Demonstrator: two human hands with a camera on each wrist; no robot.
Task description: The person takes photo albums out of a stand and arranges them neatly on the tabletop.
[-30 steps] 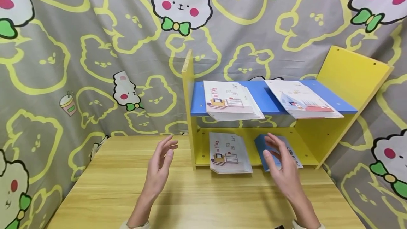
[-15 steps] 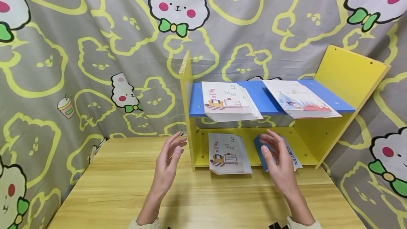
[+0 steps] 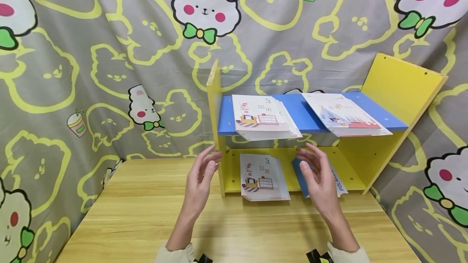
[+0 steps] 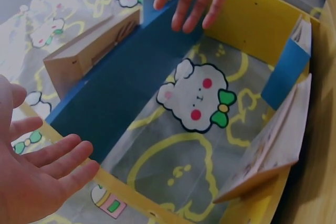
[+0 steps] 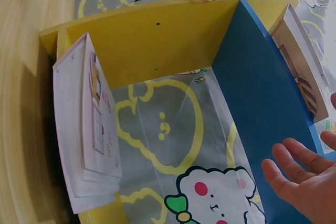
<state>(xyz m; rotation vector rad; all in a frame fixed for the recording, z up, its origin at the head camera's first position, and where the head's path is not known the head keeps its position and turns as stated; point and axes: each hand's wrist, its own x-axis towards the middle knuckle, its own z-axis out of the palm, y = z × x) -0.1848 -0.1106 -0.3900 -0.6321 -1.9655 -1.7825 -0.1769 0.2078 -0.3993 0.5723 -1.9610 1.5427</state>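
Observation:
Both hands hover above the table with nothing in them, palms turned toward each other and fingers loosely bent. My left hand [image 3: 199,184] is beside the yellow left side panel of a small yellow-and-blue shelf [image 3: 307,111]. My right hand [image 3: 322,186] is in front of the lower tier and partly covers a blue book [image 3: 300,175] marked POLAROID. Left of that book lies a stack of white illustrated books [image 3: 262,177]. On the blue upper board rest another book stack [image 3: 261,113] and white books with a tent picture [image 3: 343,111]. In the right wrist view, my right hand [image 5: 310,184] is near the blue board.
The shelf stands at the back right of a wood-grain table [image 3: 146,206]. Books jut past the front edges of both tiers. A grey curtain [image 3: 164,64] with cartoon rabbits hangs behind and around the table. Black straps [image 3: 318,256] show near the sleeves.
My left hand has moved right and forward, closer to the shelf's left panel. The right hand has shifted slightly forward. The books and shelf stay in place.

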